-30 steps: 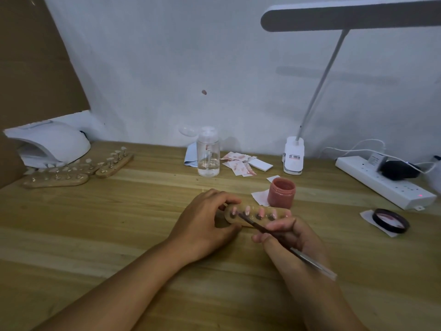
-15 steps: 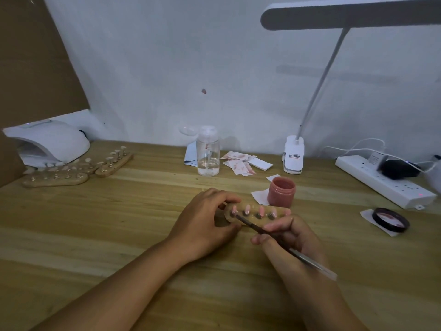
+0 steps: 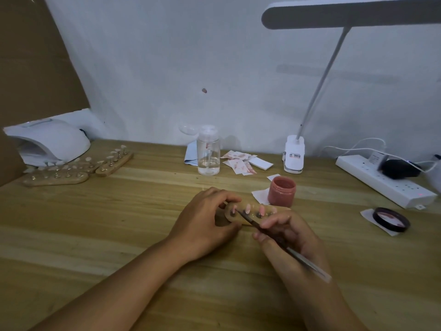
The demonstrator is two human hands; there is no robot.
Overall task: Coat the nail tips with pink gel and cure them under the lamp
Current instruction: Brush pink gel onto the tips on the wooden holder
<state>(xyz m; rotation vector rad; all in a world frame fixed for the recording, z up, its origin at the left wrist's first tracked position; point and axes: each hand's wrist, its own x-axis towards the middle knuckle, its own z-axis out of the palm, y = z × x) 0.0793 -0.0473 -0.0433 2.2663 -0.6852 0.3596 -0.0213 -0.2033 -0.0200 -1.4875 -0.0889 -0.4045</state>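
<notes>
A wooden bench (image 3: 95, 235) stood against a white wall. The wooden holder (image 3: 253, 212) carrying a row of pink nail tips (image 3: 248, 208) lay at the middle of the bench, nearer its front edge than its rear. The left hand (image 3: 202, 223) grasped the holder's left end, fingers curled over the top and thumb underneath. The right hand (image 3: 286, 237) pinched a brush (image 3: 249, 220), whose dark tip met the leftmost nail tip; the clear handle projected back over the wrist. An open jar of pink gel (image 3: 281, 191) stood just behind the holder on a paper scrap. Its lid (image 3: 391, 219) lay upturned on paper towards the right edge. The white curing lamp (image 3: 47, 142) sat at the rear left corner, with further holders (image 3: 57, 177) of nail tips in front of it. A clear pump bottle (image 3: 208, 151) and stained paper pieces (image 3: 238, 161) lay along the rear edge. A desk lamp (image 3: 322, 83) and a power strip (image 3: 384, 181) occupied the rear right.
</notes>
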